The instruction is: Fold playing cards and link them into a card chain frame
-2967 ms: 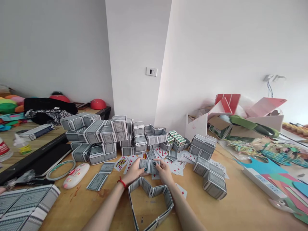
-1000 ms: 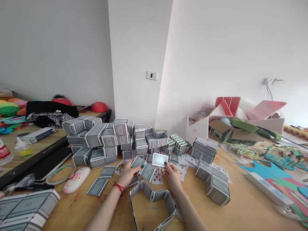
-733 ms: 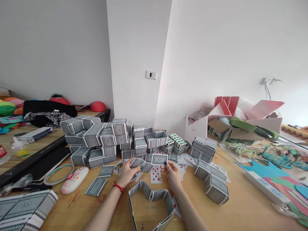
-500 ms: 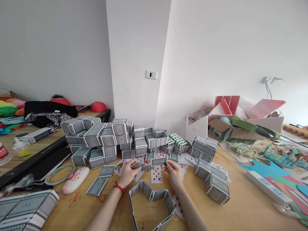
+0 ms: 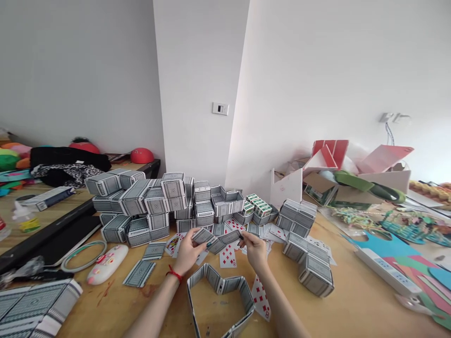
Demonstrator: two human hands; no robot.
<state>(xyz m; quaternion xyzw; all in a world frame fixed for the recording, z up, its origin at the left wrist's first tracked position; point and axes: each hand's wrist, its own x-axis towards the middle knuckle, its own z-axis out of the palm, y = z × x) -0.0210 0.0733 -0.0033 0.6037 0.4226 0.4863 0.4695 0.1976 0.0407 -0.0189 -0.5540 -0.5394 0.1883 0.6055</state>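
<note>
A short strip of linked playing cards (image 5: 216,245), patterned grey backs facing me, spans the gap between my hands above the table. My left hand (image 5: 188,253), with a red string at the wrist, pinches its left end. The right end is pinched between the fingertips of my right hand (image 5: 255,249). Below them, between my forearms, an open heart-shaped ring of joined cards (image 5: 237,285) stands on edge. An eight of diamonds (image 5: 228,257) lies face up under the strip. Another diamond card (image 5: 260,300) is partly hidden by my right forearm.
Stacked blocks built from cards (image 5: 137,197) line the back left. More card blocks (image 5: 317,272) stand at right, near a white power strip (image 5: 385,272). A white decorated case (image 5: 107,265) and loose cards (image 5: 140,273) lie at left. Green card packs (image 5: 259,205) sit behind.
The strip between my hands has changed its angle: its left and middle cards now show their backs more fully. Both hands still grip its ends. The view has shifted slightly.
</note>
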